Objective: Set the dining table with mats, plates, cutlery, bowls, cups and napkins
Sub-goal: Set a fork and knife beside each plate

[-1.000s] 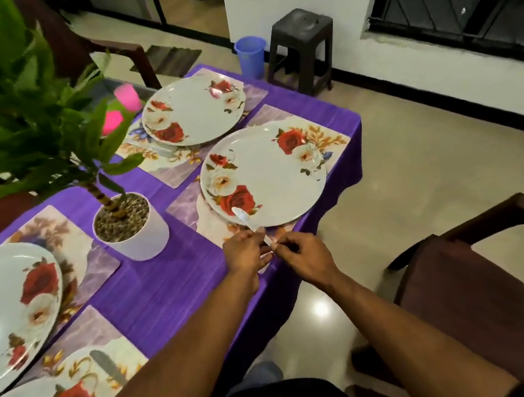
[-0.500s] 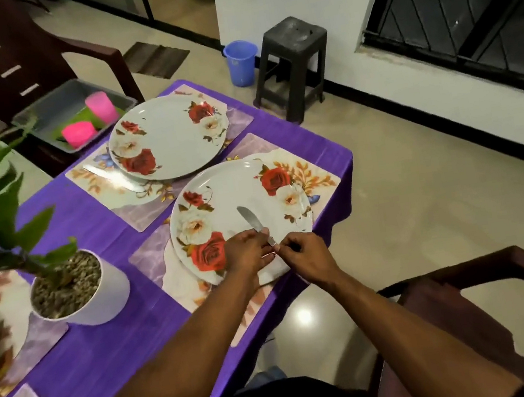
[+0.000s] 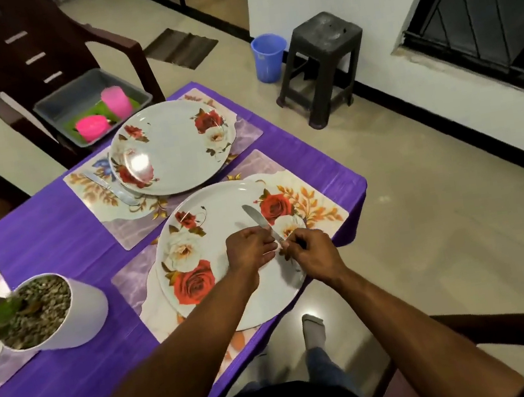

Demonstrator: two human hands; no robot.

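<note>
From the head camera, both hands meet over the near plate (image 3: 214, 250), a white plate with red and white roses that lies on a flowered mat (image 3: 309, 204) at the corner of the purple-covered table (image 3: 54, 238). The left hand (image 3: 250, 247) has its fingers curled and its fingertips pinch the knife (image 3: 263, 224) low on the blade; the right hand (image 3: 310, 254) is curled round the handle end, most of which it hides. The knife's blade points away from the person and sits above the right half of this plate, beside the printed red rose near the rim; whether the blade touches the plate cannot be told.

Beyond the near plate lies a second plate (image 3: 173, 147) of the same pattern on its own mat (image 3: 94, 187), and a second knife (image 3: 111, 187) rests on that mat just left of it. Left of the near plate stands a white pot (image 3: 76, 313) filled with pebbles and holding a green plant. Further beyond, past the table edge, a grey tray (image 3: 82, 93) with pink cups (image 3: 116, 101) sits on a dark chair (image 3: 24, 47). On the floor to the right of the far plate are a blue cup (image 3: 269, 56) and a dark stool (image 3: 321, 62)
</note>
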